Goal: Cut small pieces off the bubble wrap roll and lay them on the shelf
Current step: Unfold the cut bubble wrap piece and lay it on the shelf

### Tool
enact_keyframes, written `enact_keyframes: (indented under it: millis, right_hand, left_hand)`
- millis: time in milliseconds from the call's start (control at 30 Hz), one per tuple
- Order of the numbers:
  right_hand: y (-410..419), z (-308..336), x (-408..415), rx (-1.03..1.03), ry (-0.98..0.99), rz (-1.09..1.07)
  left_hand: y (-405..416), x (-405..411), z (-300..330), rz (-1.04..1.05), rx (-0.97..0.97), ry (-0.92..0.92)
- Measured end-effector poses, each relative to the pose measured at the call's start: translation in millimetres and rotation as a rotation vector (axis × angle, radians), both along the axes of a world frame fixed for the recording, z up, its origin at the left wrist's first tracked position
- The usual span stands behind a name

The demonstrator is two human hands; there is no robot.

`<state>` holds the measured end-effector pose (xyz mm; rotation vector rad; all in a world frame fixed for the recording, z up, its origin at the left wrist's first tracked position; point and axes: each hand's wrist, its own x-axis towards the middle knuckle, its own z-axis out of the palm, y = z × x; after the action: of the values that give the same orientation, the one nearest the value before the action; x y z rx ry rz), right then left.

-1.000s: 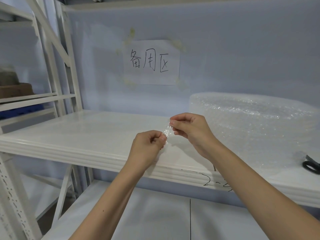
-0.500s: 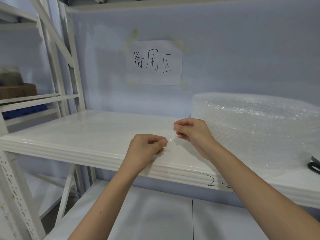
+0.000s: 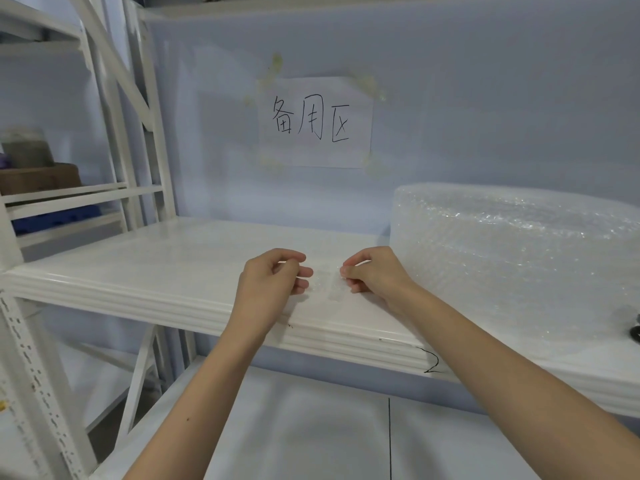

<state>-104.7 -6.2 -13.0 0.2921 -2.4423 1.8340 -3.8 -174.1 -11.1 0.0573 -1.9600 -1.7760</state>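
Note:
A small clear piece of bubble wrap is stretched flat between my two hands, low over the white shelf near its front edge. My left hand pinches its left edge and my right hand pinches its right edge. I cannot tell whether the piece touches the shelf surface. The big bubble wrap roll lies on its side on the right part of the same shelf, close behind my right hand.
A paper sign with handwritten characters is taped to the wall behind. Black scissor handles peek in at the right edge. White rack uprights stand at left, with boxes on a neighbouring rack. A lower shelf lies beneath.
My hands have moved apart and lowered toward the shelf, spreading the small piece flat where it was bunched between close fingertips before.

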Motion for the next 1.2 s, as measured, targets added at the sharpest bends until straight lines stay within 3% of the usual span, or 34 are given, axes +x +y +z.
enact_keyframes:
  millis: [367, 733, 833, 1000, 1200]
  right_hand:
    - [-9, 3, -13, 0.236, 0.078, 0.002]
    - [-9, 2, -15, 0.17, 0.059, -0.04]
    - [-4, 4, -10, 0.23, 0.148, -0.064]
    - [5, -2, 1, 0.533, 0.384, -0.038]
    - [3, -1, 10, 0.621, 0.394, 0.022]
  left_hand:
    - [-16, -6, -2, 0.025, 0.033, 0.0]
    - [-24, -11, -6, 0.031, 0.037, 0.009]
    - [-29, -13, -6, 0.048, 0.015, 0.017]
    - [-52, -28, -7, 0.081, -0.167, 0.035]
    - [-70, -62, -5, -0.004, -0.557, -0.01]
